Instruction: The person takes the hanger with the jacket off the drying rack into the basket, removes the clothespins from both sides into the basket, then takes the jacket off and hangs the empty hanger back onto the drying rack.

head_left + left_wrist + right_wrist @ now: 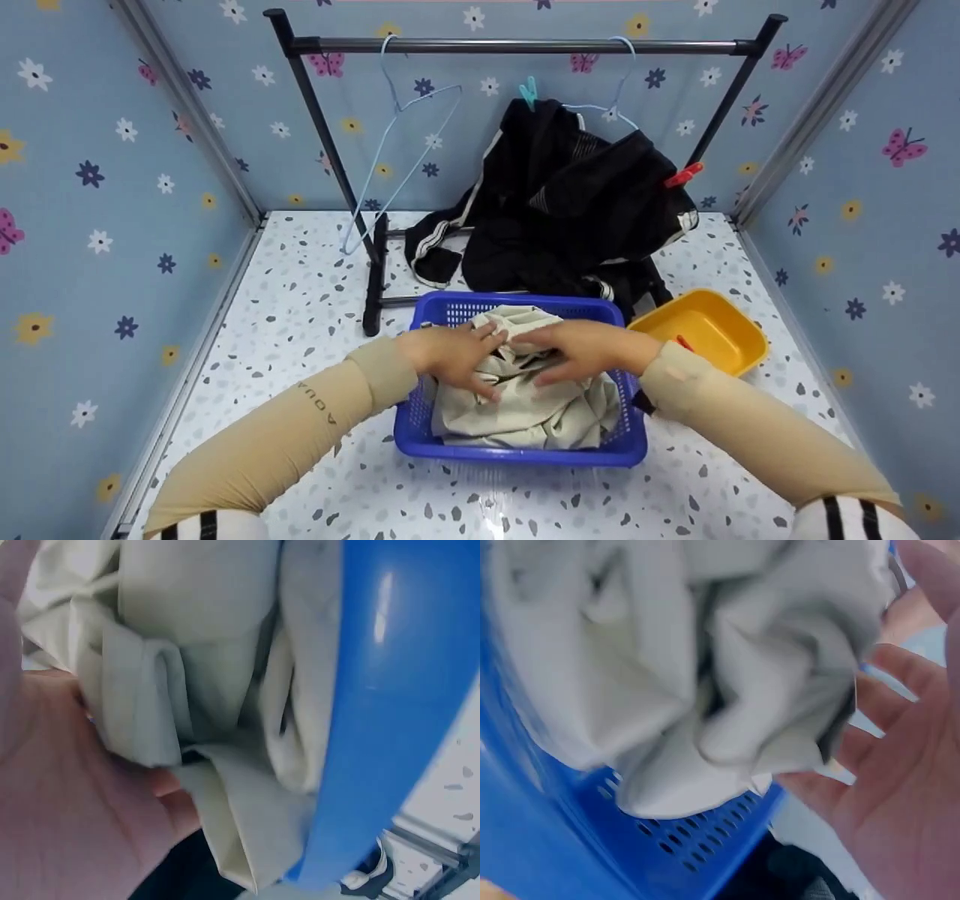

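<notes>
A crumpled pale beige-green garment (517, 401) fills the blue plastic basket (517, 456). My left hand (454, 356) lies over its left upper part with the fingers spread. Opposite it, my right hand (581, 349) reaches in from the right, fingers apart and fingertips at the cloth. In the left wrist view, folds of the garment (202, 630) cover some of the left fingers, close to the basket wall (397, 690). In the right wrist view, the extended right fingers (889, 690) are along the edge of the bunched cloth (780, 682).
Behind the basket stands a black clothes rack (517, 46). From it hang a bare blue hanger (405, 157) and a black garment (570, 195) with a teal clip (529, 94) and a red clip (684, 175). A yellow tub (712, 322) holding something red sits right of the basket.
</notes>
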The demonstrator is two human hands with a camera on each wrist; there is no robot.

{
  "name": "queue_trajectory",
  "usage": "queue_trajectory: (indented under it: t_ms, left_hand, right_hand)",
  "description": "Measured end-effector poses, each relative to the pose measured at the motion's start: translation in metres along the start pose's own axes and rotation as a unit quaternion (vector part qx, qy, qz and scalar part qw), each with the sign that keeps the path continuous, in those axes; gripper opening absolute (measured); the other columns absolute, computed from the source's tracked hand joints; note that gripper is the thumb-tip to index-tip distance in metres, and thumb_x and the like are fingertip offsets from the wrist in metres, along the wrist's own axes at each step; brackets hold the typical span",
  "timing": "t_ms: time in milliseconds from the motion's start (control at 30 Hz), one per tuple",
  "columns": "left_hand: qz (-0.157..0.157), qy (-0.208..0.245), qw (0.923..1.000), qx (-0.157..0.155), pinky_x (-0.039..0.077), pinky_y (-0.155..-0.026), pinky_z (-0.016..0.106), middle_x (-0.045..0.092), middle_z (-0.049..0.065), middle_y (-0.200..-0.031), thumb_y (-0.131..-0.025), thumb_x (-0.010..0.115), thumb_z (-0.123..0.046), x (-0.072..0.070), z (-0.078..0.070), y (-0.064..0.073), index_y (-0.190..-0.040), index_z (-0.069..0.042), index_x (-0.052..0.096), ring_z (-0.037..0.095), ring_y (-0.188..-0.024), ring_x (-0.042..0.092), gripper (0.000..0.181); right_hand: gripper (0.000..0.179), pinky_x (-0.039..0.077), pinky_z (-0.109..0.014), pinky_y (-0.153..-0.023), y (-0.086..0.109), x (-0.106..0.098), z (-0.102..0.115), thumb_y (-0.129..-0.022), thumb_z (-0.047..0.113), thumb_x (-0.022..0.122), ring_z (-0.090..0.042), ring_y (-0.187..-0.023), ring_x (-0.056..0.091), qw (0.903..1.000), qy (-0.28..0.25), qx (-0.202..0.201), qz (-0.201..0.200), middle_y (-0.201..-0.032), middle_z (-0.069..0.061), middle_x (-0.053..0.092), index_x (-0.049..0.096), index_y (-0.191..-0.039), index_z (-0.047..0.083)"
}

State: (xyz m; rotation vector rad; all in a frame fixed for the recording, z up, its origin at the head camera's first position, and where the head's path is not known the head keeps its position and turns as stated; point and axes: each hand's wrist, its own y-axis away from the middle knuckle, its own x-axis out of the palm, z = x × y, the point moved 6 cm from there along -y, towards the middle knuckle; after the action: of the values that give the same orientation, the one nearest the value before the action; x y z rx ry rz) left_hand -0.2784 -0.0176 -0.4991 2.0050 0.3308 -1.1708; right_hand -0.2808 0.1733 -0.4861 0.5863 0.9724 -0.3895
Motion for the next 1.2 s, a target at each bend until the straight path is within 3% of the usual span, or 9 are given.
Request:
queue_trajectory:
  t_ms: [133,267,400,567,800,933,1033,1100,1200]
  left_hand:
    - [-0.080,0.030,0.9957,0.037,0.031,-0.142,0.056,0.038,0.019,-0.183,-0.116,0.043,-0.067,-0.023,0.006,0.006,-0.177,-0.011,0.035,0.041,-0.170,0.039,0.084]
    - [-0.186,0.039,0.9806,0.047,0.053,-0.124,0.057,0.074,0.017,-0.148,-0.121,0.039,-0.050,-0.040,0.016,0.013,-0.148,-0.007,0.070,0.039,-0.141,0.070,0.060]
    - [-0.264,0.044,0.9633,0.026,0.061,-0.109,0.060,0.081,0.016,-0.128,-0.120,0.045,-0.038,-0.045,0.030,0.022,-0.126,-0.006,0.081,0.038,-0.123,0.077,0.048]
    - [-0.317,0.058,0.9463,-0.025,0.063,-0.104,0.063,0.078,0.020,-0.126,-0.116,0.051,-0.026,-0.045,0.056,0.031,-0.129,0.000,0.079,0.042,-0.117,0.077,0.040]
    - [-0.320,0.090,0.9372,-0.105,0.059,-0.112,0.065,0.071,0.030,-0.142,-0.112,0.055,-0.020,-0.030,0.096,0.037,-0.148,0.007,0.066,0.049,-0.129,0.073,0.047]
    - [-0.310,0.134,0.9338,-0.118,0.053,-0.121,0.065,0.069,0.035,-0.149,-0.112,0.059,-0.024,-0.022,0.109,0.036,-0.153,0.011,0.059,0.053,-0.139,0.067,0.054]
    - [-0.312,0.169,0.9275,-0.117,0.052,-0.123,0.064,0.068,0.035,-0.150,-0.111,0.060,-0.023,-0.020,0.114,0.033,-0.154,0.013,0.058,0.053,-0.140,0.067,0.056]
    - [-0.312,0.195,0.9222,-0.119,0.054,-0.121,0.063,0.070,0.035,-0.148,-0.110,0.060,-0.022,-0.019,0.116,0.031,-0.154,0.014,0.057,0.051,-0.135,0.071,0.057]
    - [-0.306,0.264,0.9068,-0.120,0.066,-0.100,0.053,0.077,0.031,-0.135,-0.107,0.057,-0.018,-0.017,0.121,0.028,-0.155,0.015,0.056,0.037,-0.107,0.080,0.057]
  right_hand:
    - [0.068,0.052,-0.061,-0.125,0.012,-0.023,-0.004,-0.110,0.045,0.072,-0.039,-0.145,0.068,0.9972,-0.015,0.001,-0.073,-0.164,-0.018,0.065,0.057,-0.164,0.007]
    - [0.065,0.048,-0.064,-0.128,0.026,-0.036,-0.014,-0.110,0.045,0.071,-0.042,-0.150,0.063,0.9922,-0.022,0.035,-0.118,-0.164,-0.018,0.065,0.059,-0.162,0.008]
    - [0.063,0.048,-0.065,-0.127,0.040,-0.040,-0.027,-0.111,0.041,0.072,-0.043,-0.148,0.064,0.9849,-0.021,0.062,-0.160,-0.161,-0.020,0.067,0.060,-0.160,0.003]
    - [0.059,0.057,-0.065,-0.115,0.057,-0.041,-0.046,-0.109,0.033,0.076,-0.046,-0.131,0.073,0.9695,-0.019,0.112,-0.217,-0.150,-0.026,0.072,0.064,-0.154,-0.002]
    - [0.047,0.064,-0.058,-0.093,0.076,-0.033,-0.073,-0.107,0.022,0.078,-0.038,-0.097,0.075,0.9461,-0.049,0.179,-0.266,-0.121,-0.029,0.078,0.069,-0.142,-0.007]
    - [0.050,0.057,-0.039,-0.069,0.082,-0.024,-0.084,-0.106,0.021,0.078,-0.021,-0.072,0.064,0.9386,-0.065,0.221,-0.256,-0.099,-0.022,0.078,0.067,-0.143,-0.010]
    - [0.056,0.054,-0.034,-0.063,0.085,-0.018,-0.090,-0.105,0.021,0.078,-0.019,-0.067,0.063,0.9362,-0.071,0.247,-0.240,-0.092,-0.020,0.078,0.063,-0.147,-0.013]
    - [0.056,0.056,-0.035,-0.064,0.085,-0.014,-0.093,-0.104,0.020,0.078,-0.020,-0.069,0.067,0.9354,-0.073,0.255,-0.234,-0.092,-0.020,0.079,0.063,-0.146,-0.014]
    - [0.053,0.060,-0.038,-0.069,0.083,-0.011,-0.094,-0.100,0.016,0.081,-0.022,-0.073,0.070,0.9332,-0.076,0.257,-0.239,-0.093,-0.021,0.080,0.066,-0.140,-0.015]
